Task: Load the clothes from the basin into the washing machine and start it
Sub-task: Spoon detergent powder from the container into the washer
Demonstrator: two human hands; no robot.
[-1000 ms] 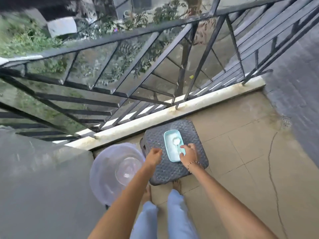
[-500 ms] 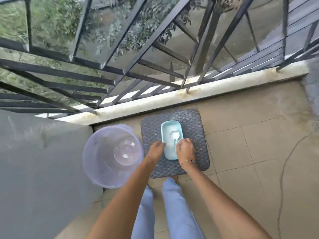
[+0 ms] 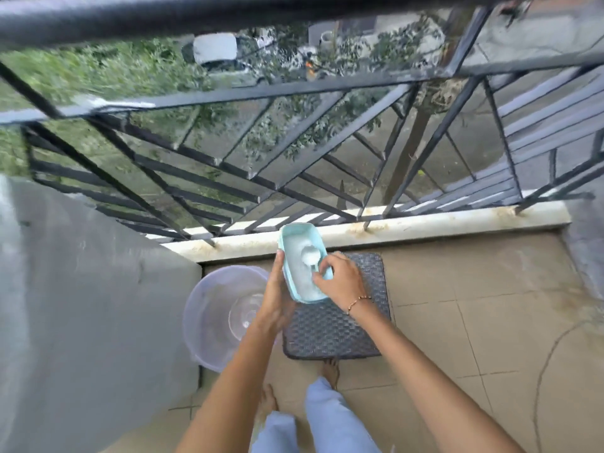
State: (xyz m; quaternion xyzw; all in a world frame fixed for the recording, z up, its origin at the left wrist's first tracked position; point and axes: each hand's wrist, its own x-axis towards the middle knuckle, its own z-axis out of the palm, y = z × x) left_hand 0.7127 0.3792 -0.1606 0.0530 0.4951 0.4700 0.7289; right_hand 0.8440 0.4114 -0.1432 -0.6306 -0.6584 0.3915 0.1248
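Head view: left hand (image 3: 276, 295) grips the pale-blue rectangular plastic tub (image 3: 300, 224) of white powder from its left side, long axis pointing away toward the black metal railing (image 3: 294, 188); right hand (image 3: 340, 279) pinches the white plastic scoop (image 3: 309, 255) inside it. The clear round plastic basin (image 3: 209, 308) sits on the floor below-left of the left hand, no clothes visible in it. A grey bulk (image 3: 81, 305) stands further left, likely the washer, so the left hand is nearer.

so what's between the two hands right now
The blue tub of white powder. The left hand grips its left side and the right hand pinches the spoon lying in it. The head view shows this.
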